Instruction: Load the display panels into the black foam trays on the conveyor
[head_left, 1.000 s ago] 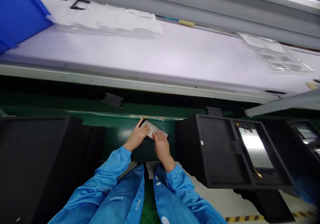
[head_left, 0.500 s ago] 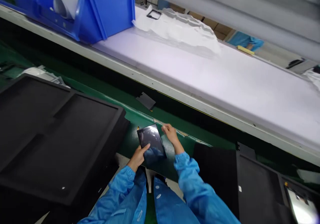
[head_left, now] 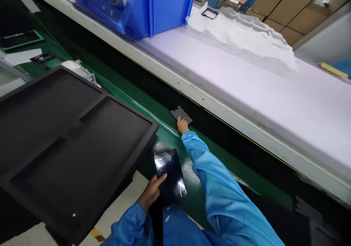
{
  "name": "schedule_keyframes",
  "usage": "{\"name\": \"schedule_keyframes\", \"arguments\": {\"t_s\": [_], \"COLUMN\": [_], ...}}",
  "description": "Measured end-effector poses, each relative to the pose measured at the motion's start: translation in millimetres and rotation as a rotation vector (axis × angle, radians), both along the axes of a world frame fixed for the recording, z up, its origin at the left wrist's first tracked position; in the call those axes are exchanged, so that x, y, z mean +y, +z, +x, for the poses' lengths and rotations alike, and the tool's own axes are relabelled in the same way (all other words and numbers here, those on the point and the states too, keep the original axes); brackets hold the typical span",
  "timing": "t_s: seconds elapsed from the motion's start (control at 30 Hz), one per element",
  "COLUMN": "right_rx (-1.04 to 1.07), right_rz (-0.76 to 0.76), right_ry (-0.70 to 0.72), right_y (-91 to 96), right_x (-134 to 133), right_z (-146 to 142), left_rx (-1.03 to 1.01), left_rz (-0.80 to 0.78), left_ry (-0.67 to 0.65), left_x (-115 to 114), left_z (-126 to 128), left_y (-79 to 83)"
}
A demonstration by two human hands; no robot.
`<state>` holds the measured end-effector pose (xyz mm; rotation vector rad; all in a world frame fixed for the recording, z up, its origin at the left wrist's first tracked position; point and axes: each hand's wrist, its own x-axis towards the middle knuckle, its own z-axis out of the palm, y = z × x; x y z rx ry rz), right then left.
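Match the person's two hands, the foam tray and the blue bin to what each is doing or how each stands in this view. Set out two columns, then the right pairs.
Things:
1. Left bare hand
2. Right bare hand
3. Black foam tray
4. Blue plastic bin

States:
A. Standing on a pale bench top
B. Fingertips on a small dark grey flat piece
C. Moulded with shallow recessed compartments
D. Holding a glossy black rectangular panel

Pairs: 1-D, 2-B, 3-C, 4-A

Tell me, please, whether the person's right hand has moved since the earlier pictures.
Yes: the right hand has moved forward across the green belt and now touches the small dark sheet, which it was short of earlier.
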<state>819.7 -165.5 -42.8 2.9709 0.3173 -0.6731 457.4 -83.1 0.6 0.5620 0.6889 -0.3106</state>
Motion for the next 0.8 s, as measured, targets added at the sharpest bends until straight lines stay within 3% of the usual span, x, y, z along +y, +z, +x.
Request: {"name": "schedule_keyframes", "arguments": {"t_s": [0.1,0.2,0.27,0.33,0.47,0.5,0.57,0.63,0.8], "right_rx": [-0.05,-0.076,-0.109,-0.16,-0.216,-0.239,-0.315,-0.406,-0.614], "right_rz": [0.043,0.12,0.181,0.318,0.945,1.043,1.015,0.854,0.58], "right_ry": [0.009,-0.013,-0.058,-0.114,-0.301,-0.346,-0.399,-0.401,-0.203], "right_y": [23.9,64.3,91.1,112.2,138.7,144.7,157.5,168.8,171.8], "right_x": [-19,-53,-82,-114,-170,-178,-187,-185,-148], "right_z": [7,8,-8,-43,-161,-194,-256,-308,-394], "left_rx": [0.03,0.052,0.047,0.022,-0.048,-0.062,-0.081,-0.091,-0.18], "left_rz": [-0.029,-0.03,-0.038,-0.063,-0.089,-0.092,-0.099,-0.107,-0.188], "left_ry": [0.031,0.057,0.058,0.037,-0.015,-0.03,-0.068,-0.115,-0.271], "left_x": [1,-3,-6,-7,-5,-5,-8,-15,-53], "left_z": [9,19,25,30,36,37,38,38,29], "left_y": [4.0,7.7,11.5,17.0,31.5,35.3,42.5,50.0,75.7]}}
